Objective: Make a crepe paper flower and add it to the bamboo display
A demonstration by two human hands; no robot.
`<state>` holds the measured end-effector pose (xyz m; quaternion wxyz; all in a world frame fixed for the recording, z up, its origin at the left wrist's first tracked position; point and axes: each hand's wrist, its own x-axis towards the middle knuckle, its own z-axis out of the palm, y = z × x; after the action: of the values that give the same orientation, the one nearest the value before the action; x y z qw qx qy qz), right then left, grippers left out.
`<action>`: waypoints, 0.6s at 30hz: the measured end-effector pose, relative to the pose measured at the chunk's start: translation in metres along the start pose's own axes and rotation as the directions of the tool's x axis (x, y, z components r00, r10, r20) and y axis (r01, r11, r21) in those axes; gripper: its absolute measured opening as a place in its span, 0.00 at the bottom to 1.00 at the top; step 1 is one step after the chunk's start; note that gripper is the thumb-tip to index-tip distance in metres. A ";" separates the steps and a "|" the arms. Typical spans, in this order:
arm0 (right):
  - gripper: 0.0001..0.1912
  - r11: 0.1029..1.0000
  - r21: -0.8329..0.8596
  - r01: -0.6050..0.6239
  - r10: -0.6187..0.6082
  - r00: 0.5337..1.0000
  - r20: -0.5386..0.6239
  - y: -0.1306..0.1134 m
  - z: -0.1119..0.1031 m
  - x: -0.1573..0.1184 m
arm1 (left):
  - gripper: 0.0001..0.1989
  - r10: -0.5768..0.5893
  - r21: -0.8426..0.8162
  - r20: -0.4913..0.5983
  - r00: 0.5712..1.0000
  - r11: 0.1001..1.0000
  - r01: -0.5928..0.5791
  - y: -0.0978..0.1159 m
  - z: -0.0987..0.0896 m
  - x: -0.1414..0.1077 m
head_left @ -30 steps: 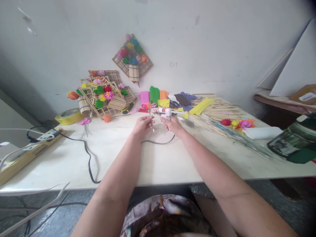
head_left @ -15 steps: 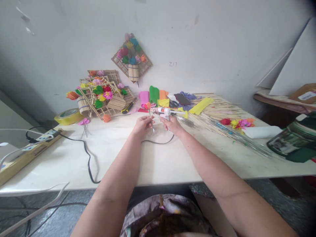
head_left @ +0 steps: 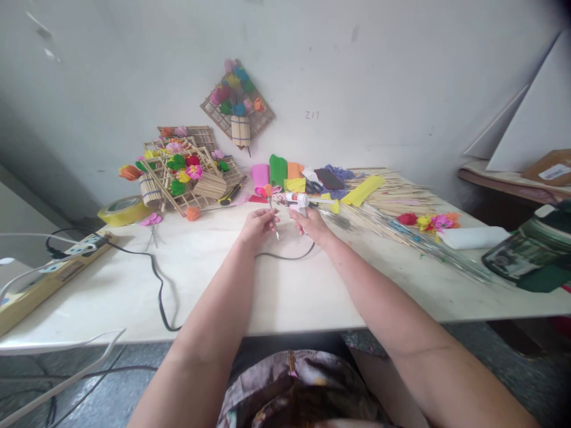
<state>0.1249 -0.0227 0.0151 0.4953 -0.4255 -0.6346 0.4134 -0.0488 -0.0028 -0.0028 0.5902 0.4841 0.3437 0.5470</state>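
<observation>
My left hand (head_left: 259,227) pinches the thin stem of a small orange-red flower (head_left: 266,191), whose head points up and whose stem end sticks out below the fingers. Just to the right, my right hand (head_left: 311,223) is wrapped round the handle of a white glue gun (head_left: 296,201). The gun's patterned front end points left, close beside the flower stem; whether they touch cannot be made out. A glue stick (head_left: 322,203) juts from the gun's rear. Its dark cord (head_left: 285,258) curves over the table below both hands.
Stick lattices with paper flowers (head_left: 178,172), yellow tape (head_left: 124,210) and a power strip (head_left: 66,261) lie left. Crepe paper (head_left: 278,172) is behind the hands. Sticks (head_left: 401,193), wires (head_left: 428,244), loose flowers (head_left: 439,223) and a green jar (head_left: 530,249) are right.
The glue gun has tilted very slightly and its body sits a touch higher. Both hands keep their holds and have hardly moved.
</observation>
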 end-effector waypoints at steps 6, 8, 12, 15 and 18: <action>0.22 1.000 0.003 -0.004 0.004 1.000 -0.003 0.001 -0.001 0.000 | 0.18 0.012 0.006 0.004 1.000 1.000 -0.012 -0.001 -0.002 0.001; 0.22 1.000 0.009 -0.010 0.010 1.000 -0.007 0.002 -0.001 0.000 | 0.18 0.013 0.017 -0.008 1.000 1.000 -0.013 -0.001 -0.001 0.002; 0.23 0.999 0.030 -0.041 0.042 0.999 -0.022 0.000 -0.002 0.000 | 0.17 0.014 0.026 -0.027 1.000 1.000 -0.014 0.001 0.000 0.001; 0.23 0.999 0.034 -0.041 0.042 0.999 -0.018 0.000 -0.002 0.000 | 0.17 0.017 0.015 -0.018 1.000 1.000 -0.017 0.001 0.000 0.000; 0.23 0.998 0.042 -0.038 0.039 0.999 -0.014 0.000 -0.001 0.000 | 0.18 0.026 0.010 -0.011 1.000 1.000 -0.026 0.001 0.000 0.000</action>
<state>0.1261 -0.0224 0.0152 0.5007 -0.4301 -0.6140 0.4329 -0.0492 -0.0025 -0.0023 0.5788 0.4885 0.3433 0.5555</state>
